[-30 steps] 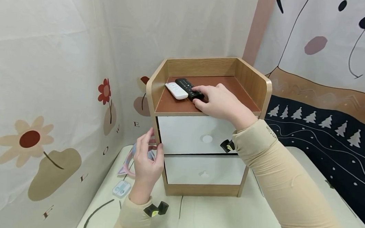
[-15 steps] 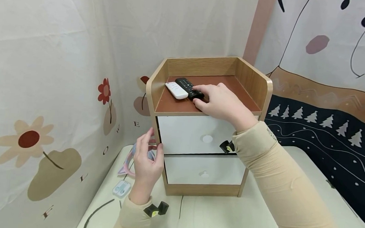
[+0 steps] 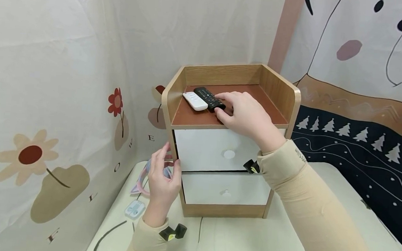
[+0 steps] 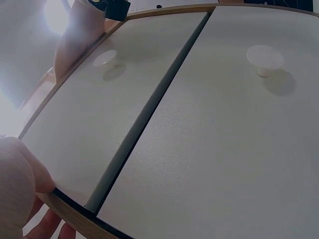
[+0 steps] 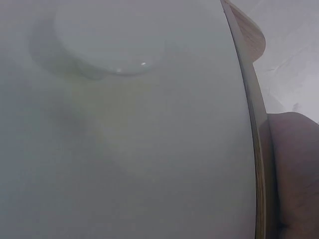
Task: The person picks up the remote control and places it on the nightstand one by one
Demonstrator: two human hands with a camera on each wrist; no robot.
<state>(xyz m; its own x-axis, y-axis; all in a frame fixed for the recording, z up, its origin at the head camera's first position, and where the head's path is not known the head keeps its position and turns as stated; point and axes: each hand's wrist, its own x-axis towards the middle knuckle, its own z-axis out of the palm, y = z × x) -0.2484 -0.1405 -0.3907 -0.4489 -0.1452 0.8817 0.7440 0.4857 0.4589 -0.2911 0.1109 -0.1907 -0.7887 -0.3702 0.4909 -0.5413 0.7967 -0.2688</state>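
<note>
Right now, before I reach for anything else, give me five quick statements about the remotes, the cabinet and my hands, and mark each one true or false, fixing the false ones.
1. The white remote lies beside the black remote. True.
2. The nearest thing to both hands is the white remote. False: the right hand is at the black remote, and the left hand is at the side of the cabinet.
3. The left hand touches the cabinet. True.
4. The cabinet has a single drawer. False: an upper drawer and a lower drawer show.
5. The upper drawer has a round knob. True.
</note>
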